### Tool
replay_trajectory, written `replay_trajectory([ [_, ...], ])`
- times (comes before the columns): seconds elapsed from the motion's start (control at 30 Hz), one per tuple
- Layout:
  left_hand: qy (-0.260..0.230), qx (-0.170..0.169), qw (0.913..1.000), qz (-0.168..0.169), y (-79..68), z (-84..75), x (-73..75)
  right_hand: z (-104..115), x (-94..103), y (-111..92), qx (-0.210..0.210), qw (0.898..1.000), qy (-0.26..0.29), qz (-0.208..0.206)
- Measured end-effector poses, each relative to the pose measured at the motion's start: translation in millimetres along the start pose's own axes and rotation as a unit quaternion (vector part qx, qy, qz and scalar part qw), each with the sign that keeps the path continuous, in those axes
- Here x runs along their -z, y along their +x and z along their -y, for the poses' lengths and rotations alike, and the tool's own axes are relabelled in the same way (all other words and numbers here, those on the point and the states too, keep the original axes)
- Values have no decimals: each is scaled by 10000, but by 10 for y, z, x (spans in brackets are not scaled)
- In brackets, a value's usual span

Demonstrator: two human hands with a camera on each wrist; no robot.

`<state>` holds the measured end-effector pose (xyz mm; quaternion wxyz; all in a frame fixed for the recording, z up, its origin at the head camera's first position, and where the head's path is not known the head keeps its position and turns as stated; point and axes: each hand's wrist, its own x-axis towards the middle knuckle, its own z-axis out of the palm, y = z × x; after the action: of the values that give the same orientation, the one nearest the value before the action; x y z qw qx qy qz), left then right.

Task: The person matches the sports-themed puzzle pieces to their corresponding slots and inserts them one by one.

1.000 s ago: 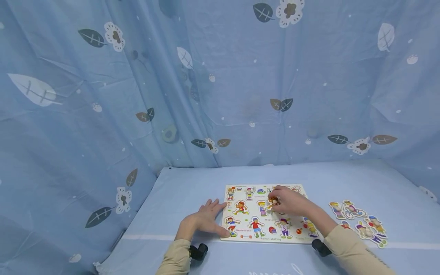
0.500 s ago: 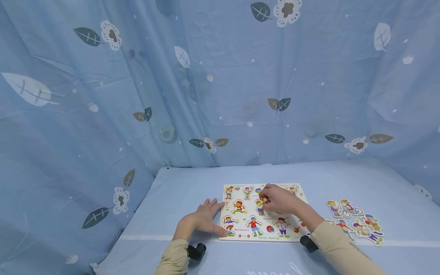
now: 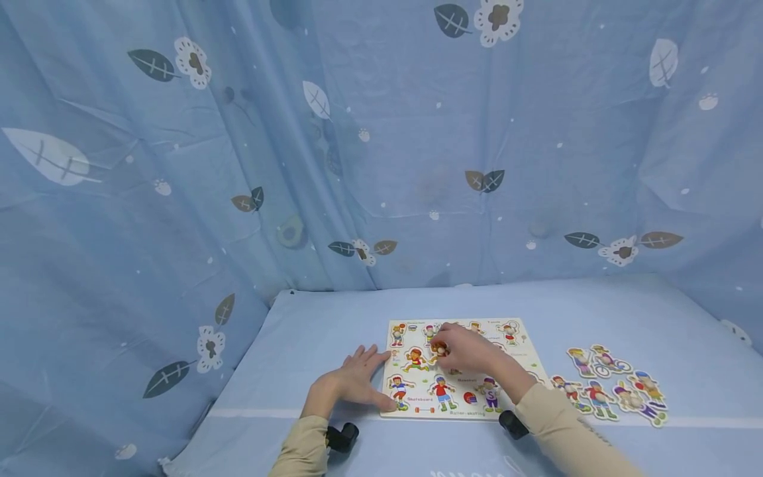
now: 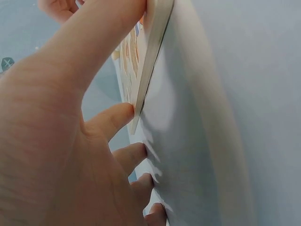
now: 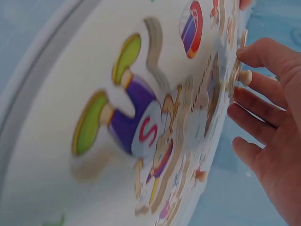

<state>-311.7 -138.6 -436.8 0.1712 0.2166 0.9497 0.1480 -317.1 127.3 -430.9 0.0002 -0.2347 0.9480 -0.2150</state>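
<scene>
A white wooden peg puzzle board (image 3: pixel 420 387) printed with sports figures lies flat on the table. My right hand (image 3: pixel 471 350) pinches a puzzle piece (image 3: pixel 440 351) over the board's left-middle part, close to the running figure. In the right wrist view this puzzle piece (image 5: pixel 236 70) stands edge-on between thumb and fingers, its round wooden peg (image 5: pixel 245 76) showing. The picture on it is mostly hidden by the fingers. My left hand (image 3: pixel 352 381) rests with spread fingers at the board's left edge, its thumb at the near left corner and its index fingertip touching the edge (image 4: pixel 148 61).
Right of the board lies a loose cluster of puzzle pieces (image 3: pixel 600 399), some overlapping, including a cyclist piece (image 3: pixel 608 360). Pegged pieces sit on the board, such as the tennis player (image 3: pixel 509 333). A patterned blue curtain (image 3: pixel 411 146) hangs behind the table (image 3: pixel 322 318).
My right hand has moved left across the board with the puzzle piece, uncovering the board's right side. My left hand has stayed at the left edge.
</scene>
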Motion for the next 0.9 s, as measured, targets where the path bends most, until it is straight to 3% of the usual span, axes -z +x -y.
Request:
replay_trajectory([
  [0.3,-25,31,10000,-6,-15,-18,9,55,-73,53,83,9999,113,49],
  [0.63,-17,-19,10000,-22,-23,-3,17,133,-160,137,-131,9997,196,104],
  [0.9,7,11,10000,26,-11,-3,17,190,-229,221,88,10000,-16,-2],
])
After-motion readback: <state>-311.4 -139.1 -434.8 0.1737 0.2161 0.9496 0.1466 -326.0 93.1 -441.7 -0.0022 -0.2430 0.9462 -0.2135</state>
